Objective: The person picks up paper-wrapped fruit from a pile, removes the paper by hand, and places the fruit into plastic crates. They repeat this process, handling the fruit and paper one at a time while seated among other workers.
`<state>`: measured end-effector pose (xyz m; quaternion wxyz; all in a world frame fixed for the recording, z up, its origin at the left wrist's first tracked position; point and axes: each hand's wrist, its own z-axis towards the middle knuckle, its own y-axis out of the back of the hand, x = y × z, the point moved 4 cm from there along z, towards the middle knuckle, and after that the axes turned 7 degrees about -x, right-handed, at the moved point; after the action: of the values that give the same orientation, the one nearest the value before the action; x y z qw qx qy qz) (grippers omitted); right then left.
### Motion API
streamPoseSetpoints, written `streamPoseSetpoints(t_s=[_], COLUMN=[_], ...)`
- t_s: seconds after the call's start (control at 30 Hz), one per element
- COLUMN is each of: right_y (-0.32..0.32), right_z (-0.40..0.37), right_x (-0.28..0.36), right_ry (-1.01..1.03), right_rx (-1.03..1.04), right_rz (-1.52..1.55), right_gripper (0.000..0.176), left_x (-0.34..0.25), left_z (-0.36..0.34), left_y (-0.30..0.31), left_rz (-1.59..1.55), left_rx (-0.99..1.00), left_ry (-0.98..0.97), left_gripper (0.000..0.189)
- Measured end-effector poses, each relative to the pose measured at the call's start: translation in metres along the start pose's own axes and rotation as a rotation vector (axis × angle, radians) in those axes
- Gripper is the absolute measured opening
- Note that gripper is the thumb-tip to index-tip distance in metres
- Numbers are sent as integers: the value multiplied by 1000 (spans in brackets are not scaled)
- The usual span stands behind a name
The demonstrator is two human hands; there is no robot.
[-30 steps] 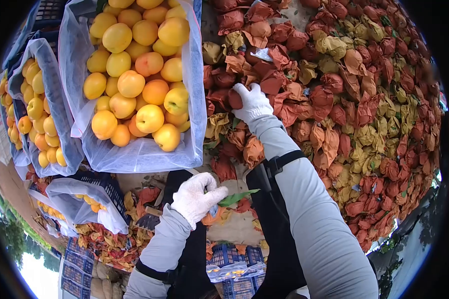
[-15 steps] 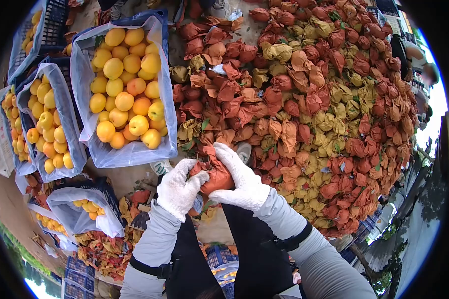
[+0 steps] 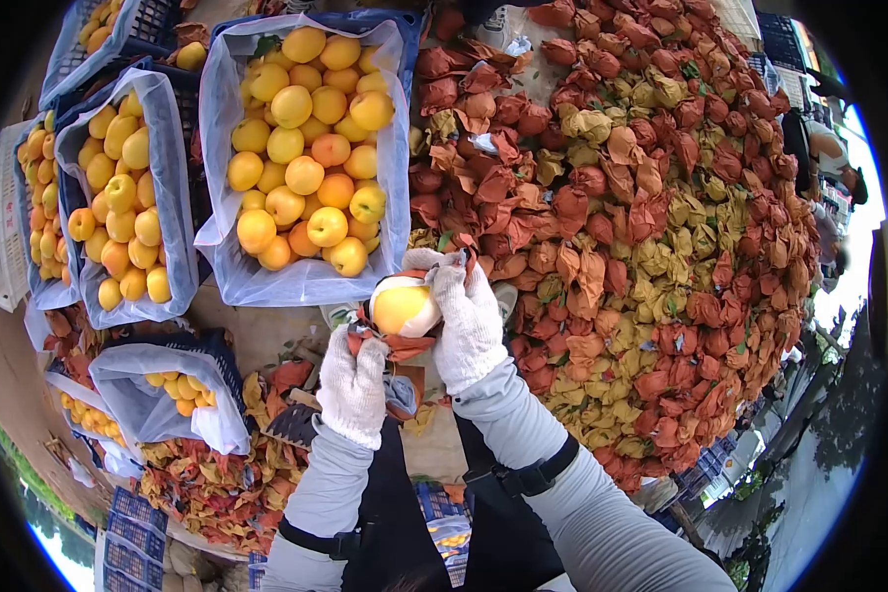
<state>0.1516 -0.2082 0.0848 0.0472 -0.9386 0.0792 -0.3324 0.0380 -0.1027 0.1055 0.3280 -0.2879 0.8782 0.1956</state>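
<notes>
Between my gloved hands a yellow peach [image 3: 401, 309] shows through a torn-open reddish paper bag [image 3: 410, 345]; the bag's pale lining is visible around the fruit. My left hand [image 3: 353, 383] is closed on the bag's lower left edge, fingers curled. On the other side my right hand [image 3: 466, 321] pinches the upper right part of the bag beside the peach. Just beyond my hands stands a large blue crate [image 3: 406, 148] lined with translucent plastic and filled with bare yellow peaches [image 3: 304, 176].
A big heap of paper-wrapped fruit [image 3: 651, 247] spreads to the right. More lined crates [image 3: 173, 197] of peaches stand on the left, with a partly filled one [image 3: 118, 395] lower down. Discarded paper bags [image 3: 207, 493] lie at lower left. People [image 3: 827, 158] are at the far right.
The wrapped fruit's paper bag has been torn open, exposing the yellow peach. My hands have moved apart and slightly up. The view has shifted, so the crates appear further right.
</notes>
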Motion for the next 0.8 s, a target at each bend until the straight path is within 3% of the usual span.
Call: streamPoseSetpoints(t_s=[0.07, 0.13, 0.17, 0.2, 0.27, 0.37, 0.5, 0.67, 0.73, 0.77, 0.8], right_y=[-9, -19, -27, -34, -48, -47, -70, -74, -61, -53, -48], right_z=[4, 12, 14, 20, 37, 83, 106, 97, 100, 101, 101], right_x=[-7, -17, -18, -23, -42, -84, -94, -109, -126, -137, -130], right_ry=[91, 149, 221, 245, 266, 289, 164, 157, 177, -24, -27], right_rx=[29, 63, 38, 81, 55, -67, -190, -210, -134, -66, -69], right_rz=[-74, -194, -291, -369, -615, -905, -1134, -936, -421, -204, -207], right_gripper=[26, 24, 24, 26, 29, 37, 43, 41, 36, 36, 36], left_x=[5, 2, 0, 18, 23, 34, 55, 80, 98, 106, 112], left_z=[13, 19, 32, 44, 72, 120, 165, 174, 173, 172, 170], left_y=[8, 8, 14, 13, 20, 25, 35, 32, 32, 36, 43], left_rz=[29, -320, 53, 31, -144, -377, -415, -556, -618, -654, -689], left_rx=[-4, 116, 117, 28, -60, 209, 147, -35, -121, -158, -197], left_ry=[57, 73, 49, 105, -89, 78, 292, 356, 374, 330, 285], left_gripper=[22, 41, 66, 81, 82, 73, 39, 30, 29, 30, 30])
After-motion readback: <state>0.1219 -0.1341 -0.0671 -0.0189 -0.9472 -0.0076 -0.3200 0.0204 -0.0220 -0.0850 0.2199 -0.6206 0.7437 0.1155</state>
